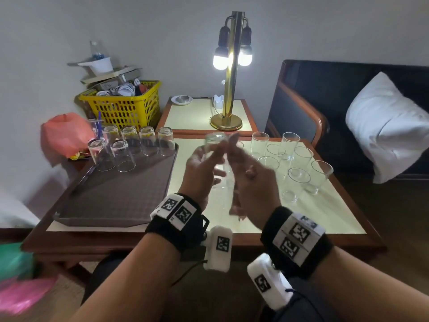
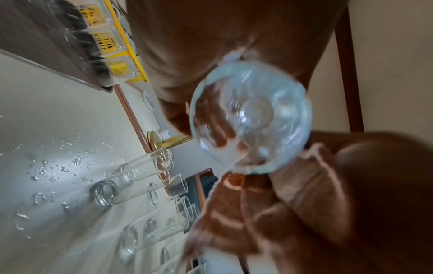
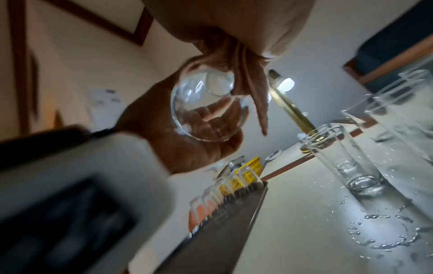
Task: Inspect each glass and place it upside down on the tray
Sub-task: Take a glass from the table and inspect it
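Observation:
A clear glass is held up over the middle of the table, tilted, with its thick base away from me and its open mouth toward my wrists. My left hand grips its side from the left. From the right, my right hand has its fingers on the glass near the base. Both wrist views look into the glass's mouth. The brown tray lies to the left, with several glasses upside down along its far edge. Several upright glasses stand on the right.
Water drops lie on the tabletop near the upright glasses. Behind the tray are a yellow basket and a pink bag. A lit brass lamp stands on the side table. A sofa with a white pillow is at the right.

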Action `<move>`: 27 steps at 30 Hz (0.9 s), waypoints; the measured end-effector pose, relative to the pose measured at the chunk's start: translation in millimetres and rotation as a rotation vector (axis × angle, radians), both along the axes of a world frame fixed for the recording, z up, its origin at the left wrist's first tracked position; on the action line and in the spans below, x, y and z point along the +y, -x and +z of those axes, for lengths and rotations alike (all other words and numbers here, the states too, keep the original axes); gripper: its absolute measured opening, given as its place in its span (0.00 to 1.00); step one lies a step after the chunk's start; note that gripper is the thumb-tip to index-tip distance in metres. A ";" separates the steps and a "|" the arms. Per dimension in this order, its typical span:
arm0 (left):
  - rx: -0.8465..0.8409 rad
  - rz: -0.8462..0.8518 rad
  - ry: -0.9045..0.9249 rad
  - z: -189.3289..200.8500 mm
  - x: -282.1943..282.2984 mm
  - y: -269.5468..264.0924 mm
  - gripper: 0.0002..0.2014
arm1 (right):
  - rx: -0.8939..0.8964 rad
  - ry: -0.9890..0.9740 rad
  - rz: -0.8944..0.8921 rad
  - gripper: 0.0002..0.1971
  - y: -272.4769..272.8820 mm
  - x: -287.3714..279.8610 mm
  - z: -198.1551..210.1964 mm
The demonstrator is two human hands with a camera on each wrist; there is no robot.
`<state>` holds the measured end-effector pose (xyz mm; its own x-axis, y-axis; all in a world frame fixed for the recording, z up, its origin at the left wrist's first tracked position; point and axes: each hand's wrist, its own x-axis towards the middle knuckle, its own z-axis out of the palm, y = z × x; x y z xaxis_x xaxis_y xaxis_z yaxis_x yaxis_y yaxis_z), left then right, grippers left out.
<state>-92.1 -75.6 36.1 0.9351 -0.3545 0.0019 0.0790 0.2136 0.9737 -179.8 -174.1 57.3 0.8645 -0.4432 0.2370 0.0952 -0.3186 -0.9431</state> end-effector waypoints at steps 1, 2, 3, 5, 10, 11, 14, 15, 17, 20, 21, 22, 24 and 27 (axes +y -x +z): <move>0.022 0.017 0.038 1.0 0.7 -0.8 0.29 | 0.002 0.031 0.028 0.20 3.4 3.8 -1.0; 0.065 -0.013 0.048 3.5 1.7 0.2 0.26 | 0.001 0.037 0.029 0.20 3.7 4.2 -0.5; 0.105 -0.080 0.035 3.8 2.5 0.4 0.24 | 0.001 0.016 0.003 0.19 0.9 1.1 2.1; 0.084 -0.187 -0.044 2.7 1.7 1.9 0.25 | -0.020 -0.065 -0.055 0.18 -2.8 -7.2 11.2; 0.055 -0.046 0.009 6.3 2.6 1.3 0.30 | -0.011 0.057 0.012 0.21 8.5 6.5 0.3; 0.106 -0.102 -0.001 6.3 3.6 3.0 0.27 | -0.008 0.034 -0.003 0.21 5.4 4.7 -0.9; 0.117 -0.206 -0.041 2.6 3.6 5.4 0.22 | -0.025 -0.123 -0.047 0.20 -0.7 -5.0 8.1; 0.084 -0.149 -0.015 2.6 4.0 5.0 0.23 | -0.019 -0.125 -0.030 0.20 0.5 -3.0 9.3; 0.051 -0.037 0.049 3.8 4.7 1.8 0.26 | 0.008 -0.051 0.026 0.18 5.6 5.5 5.6; 0.123 -0.123 0.040 6.2 6.3 4.3 0.23 | -0.008 -0.057 -0.002 0.18 0.5 4.3 8.7; 0.119 -0.174 -0.006 5.9 6.1 4.5 0.21 | -0.026 -0.106 -0.034 0.18 -3.2 -0.9 11.8; 0.086 -0.197 -0.039 5.1 6.0 5.0 0.22 | -0.042 -0.144 -0.050 0.18 -3.9 -3.6 14.5; 0.013 -0.113 -0.045 4.7 5.8 4.1 0.28 | -0.036 -0.115 -0.031 0.18 -0.8 -0.9 11.3; 0.054 -0.018 0.040 4.0 6.2 5.2 0.25 | -0.003 0.019 0.024 0.18 5.3 6.6 0.5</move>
